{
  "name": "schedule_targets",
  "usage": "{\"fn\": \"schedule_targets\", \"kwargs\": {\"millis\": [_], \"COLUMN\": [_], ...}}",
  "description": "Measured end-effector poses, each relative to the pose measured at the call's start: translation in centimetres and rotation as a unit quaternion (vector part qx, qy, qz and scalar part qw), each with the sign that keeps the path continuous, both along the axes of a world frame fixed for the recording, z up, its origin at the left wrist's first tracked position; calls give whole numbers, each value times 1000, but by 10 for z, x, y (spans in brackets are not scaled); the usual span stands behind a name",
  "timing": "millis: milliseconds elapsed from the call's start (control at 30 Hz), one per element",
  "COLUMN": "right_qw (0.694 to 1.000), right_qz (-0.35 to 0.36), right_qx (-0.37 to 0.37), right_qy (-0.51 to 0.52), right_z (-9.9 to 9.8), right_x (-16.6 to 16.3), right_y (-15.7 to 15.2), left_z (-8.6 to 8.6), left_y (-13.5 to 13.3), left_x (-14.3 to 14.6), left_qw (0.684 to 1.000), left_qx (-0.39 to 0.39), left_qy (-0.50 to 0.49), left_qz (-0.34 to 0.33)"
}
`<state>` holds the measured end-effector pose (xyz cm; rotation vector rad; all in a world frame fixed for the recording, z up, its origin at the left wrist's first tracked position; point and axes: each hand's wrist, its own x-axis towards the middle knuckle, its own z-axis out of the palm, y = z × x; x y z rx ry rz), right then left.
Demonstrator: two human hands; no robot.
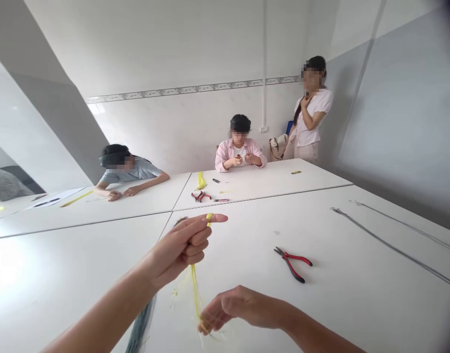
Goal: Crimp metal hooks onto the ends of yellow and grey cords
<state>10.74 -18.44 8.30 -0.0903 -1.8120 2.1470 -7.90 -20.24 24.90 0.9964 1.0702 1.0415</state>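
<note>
My left hand (183, 245) is closed on a bundle of thin yellow strands (194, 284), its index finger pointing right. A turn of yellow loops round that finger, and the loose ends hang below the fist. Beneath it, my right hand (245, 308) has its fingers loosely curved and partly stretched out, by the frayed lower ends of the strands. Whether its fingertips press on them is hard to see. Red-and-black handled pliers (294, 264) lie on the white table (254, 264), right of my hands. A bundle of blue-green strands (138, 329) lies under my left forearm, partly hidden.
Long grey wires (387, 241) lie at the right. Across the table are more yellow strands (200, 181), red-handled pliers (200, 196) and a yellow-and-black tool (296, 172). Two co-workers sit opposite with hands on or above the table; another person stands at the back right.
</note>
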Motion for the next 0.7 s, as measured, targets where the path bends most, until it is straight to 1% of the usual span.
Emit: {"fn": "schedule_targets", "kwargs": {"millis": [100,167,267,333,400,467,533,567,600,667,700], "right_qw": [1000,999,998,995,987,978,971,968,966,963,961], "right_qz": [13,28,43,42,40,13,-12,-19,-24,-29,-33], "right_qx": [19,14,-43,-90,-146,-193,-224,-233,-237,-241,-244], "right_qy": [14,9,-13,-31,-62,-85,-89,-91,-97,-116,-123], "right_z": [-4,-11,-31,-49,-68,-82,-89,-90,-90,-89,-88], "right_x": [-15,-14,3,18,32,41,44,45,45,44,44], "right_y": [-4,-2,4,10,15,18,20,21,22,22,22], "left_z": [-5,-4,-3,-2,0,9,26,37,49,73,84], "left_y": [-8,-12,-14,-12,-9,-3,5,9,12,18,19], "left_x": [-5,-9,-18,-28,-44,-71,-108,-130,-156,-212,-241], "left_qw": [1000,999,996,994,991,984,975,969,968,956,945], "left_qx": [-4,0,-2,0,13,40,78,100,115,134,142], "left_qy": [-15,-31,-59,-77,-94,-102,-97,-94,-91,-94,-99], "left_qz": [19,42,69,79,99,137,185,206,206,244,277]}}
